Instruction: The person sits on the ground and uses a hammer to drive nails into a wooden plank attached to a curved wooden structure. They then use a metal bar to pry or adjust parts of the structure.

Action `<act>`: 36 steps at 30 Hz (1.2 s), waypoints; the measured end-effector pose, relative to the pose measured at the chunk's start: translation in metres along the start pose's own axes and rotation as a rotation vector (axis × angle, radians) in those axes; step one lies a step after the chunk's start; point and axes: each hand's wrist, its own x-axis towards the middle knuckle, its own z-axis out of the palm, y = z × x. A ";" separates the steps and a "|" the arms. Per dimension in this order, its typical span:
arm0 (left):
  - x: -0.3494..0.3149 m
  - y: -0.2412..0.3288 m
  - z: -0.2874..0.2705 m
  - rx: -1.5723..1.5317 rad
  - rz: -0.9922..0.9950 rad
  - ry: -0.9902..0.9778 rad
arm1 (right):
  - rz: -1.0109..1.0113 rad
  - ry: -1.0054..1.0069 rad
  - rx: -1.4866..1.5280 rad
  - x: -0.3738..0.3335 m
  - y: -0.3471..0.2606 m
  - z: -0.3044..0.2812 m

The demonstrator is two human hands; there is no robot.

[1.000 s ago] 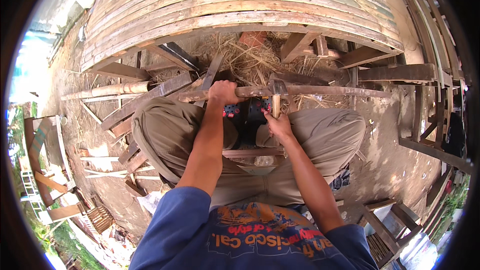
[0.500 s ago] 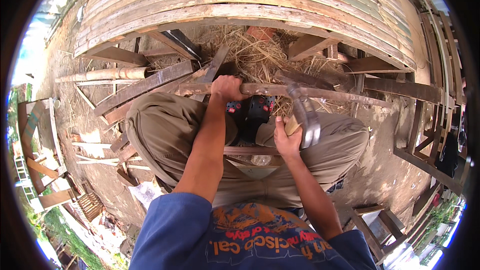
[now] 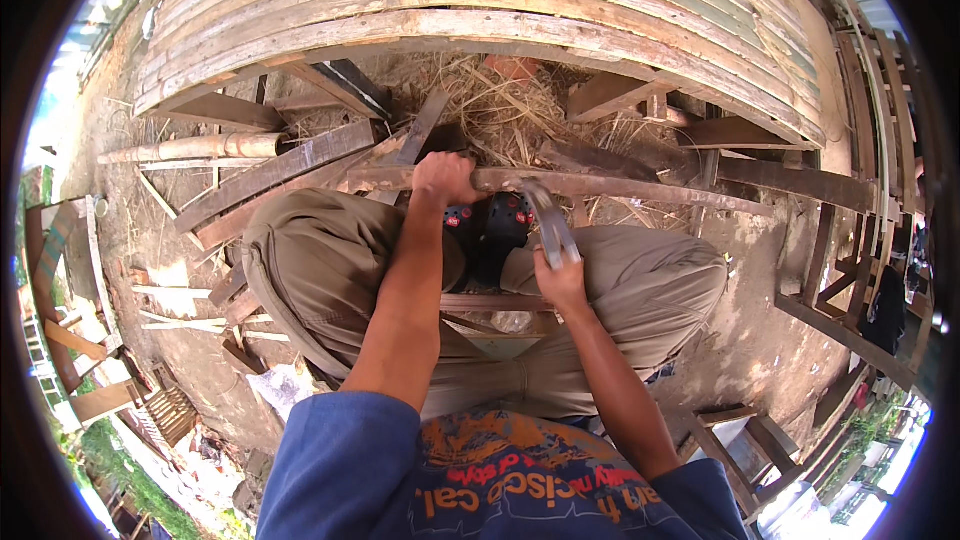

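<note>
Plank (image 3: 640, 187) at 12 o'clock from lap (image 3: 520, 372), gripped by left hand (image 3: 446, 178), fingertips hidden. Hammer (image 3: 552, 225) at 4 o'clock from left hand, blurred; handle concealed by right hand (image 3: 562, 285), closed around it. Hammer-plank contact unclear.

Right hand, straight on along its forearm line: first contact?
Probably the long wooden bar gripped by the left hand; the hammer in the right hand would lead. The right clog also lies along that line, seemingly lower; depth unclear.
</note>
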 end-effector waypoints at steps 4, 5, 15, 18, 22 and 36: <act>-0.002 -0.005 0.011 0.023 0.007 0.046 | 0.100 -0.064 0.079 0.012 -0.040 -0.020; -0.001 -0.008 0.014 0.031 0.020 0.056 | 0.007 0.007 0.166 0.008 -0.030 -0.017; 0.001 -0.006 0.010 -0.012 -0.053 0.051 | -0.056 0.036 0.102 0.025 -0.032 -0.013; 0.001 -0.007 0.011 -0.020 -0.020 0.041 | -0.119 0.096 0.273 0.008 -0.034 -0.024; 0.001 -0.001 0.001 -0.019 -0.023 0.040 | -0.292 0.197 -0.009 0.001 0.001 -0.011; 0.002 0.006 -0.003 -0.034 -0.056 -0.009 | 0.193 -0.188 -0.153 0.012 0.016 0.006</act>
